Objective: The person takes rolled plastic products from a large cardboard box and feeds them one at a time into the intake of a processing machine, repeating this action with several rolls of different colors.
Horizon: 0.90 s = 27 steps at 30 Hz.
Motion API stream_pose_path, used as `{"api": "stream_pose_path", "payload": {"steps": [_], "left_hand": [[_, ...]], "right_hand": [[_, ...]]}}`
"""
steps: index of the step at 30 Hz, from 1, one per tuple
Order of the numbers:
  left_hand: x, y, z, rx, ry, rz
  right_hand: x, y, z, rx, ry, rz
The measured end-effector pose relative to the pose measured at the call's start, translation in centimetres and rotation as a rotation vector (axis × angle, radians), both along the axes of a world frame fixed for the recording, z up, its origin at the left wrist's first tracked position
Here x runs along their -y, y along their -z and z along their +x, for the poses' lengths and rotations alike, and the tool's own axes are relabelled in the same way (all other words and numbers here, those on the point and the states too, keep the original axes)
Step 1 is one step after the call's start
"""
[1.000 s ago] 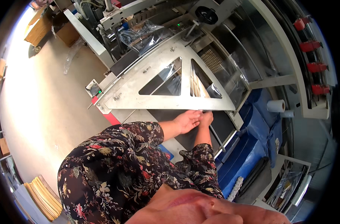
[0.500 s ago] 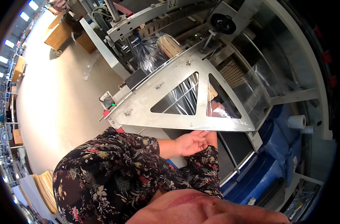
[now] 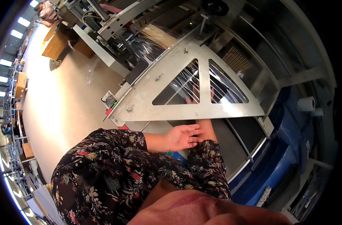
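My left hand [image 3: 181,138] is palm up with its fingers loosely apart and nothing in it, just in front of a grey metal plate [image 3: 174,113] and beside my right forearm [image 3: 207,130]. My right hand [image 3: 196,92] reaches beneath that plate. It shows only partly through the plate's two triangular openings, among shiny clear plastic film [image 3: 225,88]; its fingers look spread and I see nothing gripped. Past the plate's far edge, a light wood-coloured piece [image 3: 158,35] lies under crumpled clear film [image 3: 142,48] in the machine.
A black hand knob [image 3: 215,6] stands on the machine's far side. Blue plastic bins [image 3: 278,153] and a white roll [image 3: 306,104] are at the right. On the left floor are a wheeled wooden box [image 3: 56,45] and a scrap of film [image 3: 91,71]. Another person [image 3: 48,14] stands far off.
My right hand has moved left and farther under the plate. The wood-coloured piece beside it no longer shows in the right opening. My left hand's fingers have spread, and the view has shifted.
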<state>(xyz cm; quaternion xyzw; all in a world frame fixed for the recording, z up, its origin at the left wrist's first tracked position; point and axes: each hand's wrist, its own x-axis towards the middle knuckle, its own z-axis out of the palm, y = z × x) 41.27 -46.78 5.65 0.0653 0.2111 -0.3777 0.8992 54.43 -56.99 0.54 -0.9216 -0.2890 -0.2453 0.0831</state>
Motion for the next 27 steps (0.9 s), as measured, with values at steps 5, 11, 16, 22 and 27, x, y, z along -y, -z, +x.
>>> {"api": "stream_pose_path", "payload": {"steps": [5,11,16,22,27], "left_hand": [[0.7,0.4,-0.8,0.086,0.212,-0.087],[2.0,2.4,-1.1,0.301,0.533,-0.007],[3.6,2.6,-2.8,0.468,0.946,0.136],[1.8,2.1,-3.3,0.516,1.094,0.174],[0.2,2.6,-3.5,0.634,1.359,0.359]], "right_hand": [[6.3,0.3,-10.0,-0.272,0.105,0.101],[10.4,1.6,-28.7,-0.313,0.747,0.258],[10.1,5.7,-47.5,0.146,1.591,0.473],[7.4,14.3,-59.9,-0.14,2.404,0.736],[8.4,24.0,-58.8,-0.507,2.159,1.684]]}}
